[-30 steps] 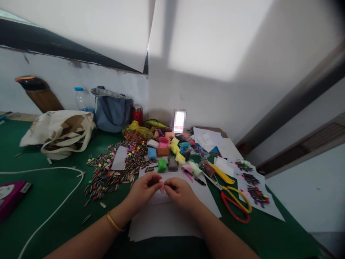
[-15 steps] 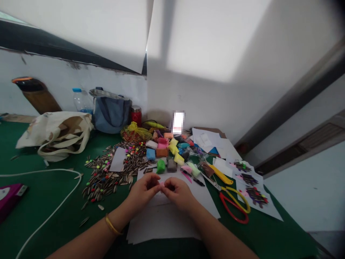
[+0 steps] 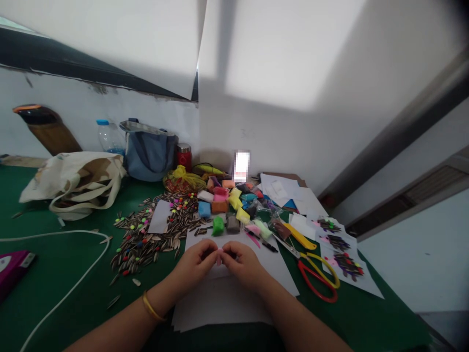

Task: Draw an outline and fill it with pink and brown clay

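Over a stack of white paper [image 3: 227,303], my left hand [image 3: 196,261] and my right hand [image 3: 242,261] meet at their fingertips. Both pinch a small piece of pink modelling clay [image 3: 219,256], which is mostly hidden by the fingers. Just beyond them lie coloured clay blocks, among them a green one [image 3: 218,226], a grey one [image 3: 232,223] and a pink packet [image 3: 252,229]. A black pen [image 3: 268,244] rests on the paper to the right of my hands.
Striped sunflower seeds [image 3: 146,249] and coloured beads spread at left. Scissors [image 3: 318,278] and a yellow utility knife [image 3: 300,236] lie at right, beside paper bearing seed figures [image 3: 348,266]. Bags [image 3: 150,151], a red flask [image 3: 183,157] and a glowing screen [image 3: 242,166] stand behind.
My left hand has dipped slightly and its fingers have closed in towards the right ones. More of the pink clay shows below the fingertips.
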A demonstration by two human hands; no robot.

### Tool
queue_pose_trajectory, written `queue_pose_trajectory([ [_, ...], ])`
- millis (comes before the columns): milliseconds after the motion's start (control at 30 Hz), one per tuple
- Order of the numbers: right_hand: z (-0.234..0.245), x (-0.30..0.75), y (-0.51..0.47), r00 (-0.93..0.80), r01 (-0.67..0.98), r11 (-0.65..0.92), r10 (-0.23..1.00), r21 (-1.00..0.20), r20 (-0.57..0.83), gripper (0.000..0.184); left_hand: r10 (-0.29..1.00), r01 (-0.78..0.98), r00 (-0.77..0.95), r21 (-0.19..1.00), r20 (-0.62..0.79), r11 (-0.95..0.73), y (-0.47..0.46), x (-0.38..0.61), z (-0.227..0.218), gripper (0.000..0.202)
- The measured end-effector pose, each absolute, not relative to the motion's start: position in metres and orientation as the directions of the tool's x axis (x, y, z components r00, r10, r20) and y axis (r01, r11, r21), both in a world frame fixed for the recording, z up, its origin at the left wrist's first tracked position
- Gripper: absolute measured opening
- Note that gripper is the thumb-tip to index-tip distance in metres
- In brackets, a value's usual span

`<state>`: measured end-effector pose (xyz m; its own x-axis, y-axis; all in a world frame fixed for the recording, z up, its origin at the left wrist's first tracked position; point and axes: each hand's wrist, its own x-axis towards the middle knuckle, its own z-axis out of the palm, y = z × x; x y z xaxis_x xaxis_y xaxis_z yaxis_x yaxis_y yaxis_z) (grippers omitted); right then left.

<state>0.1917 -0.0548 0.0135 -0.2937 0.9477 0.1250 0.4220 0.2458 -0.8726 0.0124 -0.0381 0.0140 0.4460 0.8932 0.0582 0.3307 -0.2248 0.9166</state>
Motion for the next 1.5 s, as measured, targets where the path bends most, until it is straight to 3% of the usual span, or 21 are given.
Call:
queue_pose_trajectory([
  [267,0.009,0.191,-0.055,-0.321,0.443,0.278,0.937,-0.852,0.139,0.01,0.898,0.406,0.433,0.872,0.079,-0.273,-0.036,0.011,0.003,0.018],
  [667,0.009,0.191,-0.054,-0.269,0.474,0.256,0.953,-0.842,0.138,0.019,0.886,0.357,0.457,0.898,0.071,-0.256,-0.038,0.012,0.009,0.03],
  [1233,0.009,0.194,-0.053,-0.199,0.409,0.251,0.963,-0.877,0.182,0.012,0.865,0.382,0.502,0.899,-0.006,-0.215,-0.038,0.013,0.003,0.035],
  [1500,0.003,0.191,-0.052,-0.194,0.447,0.239,0.967,-0.862,0.168,0.005,0.886,0.405,0.463,0.892,-0.01,-0.201,-0.038,0.013,0.002,0.024],
])
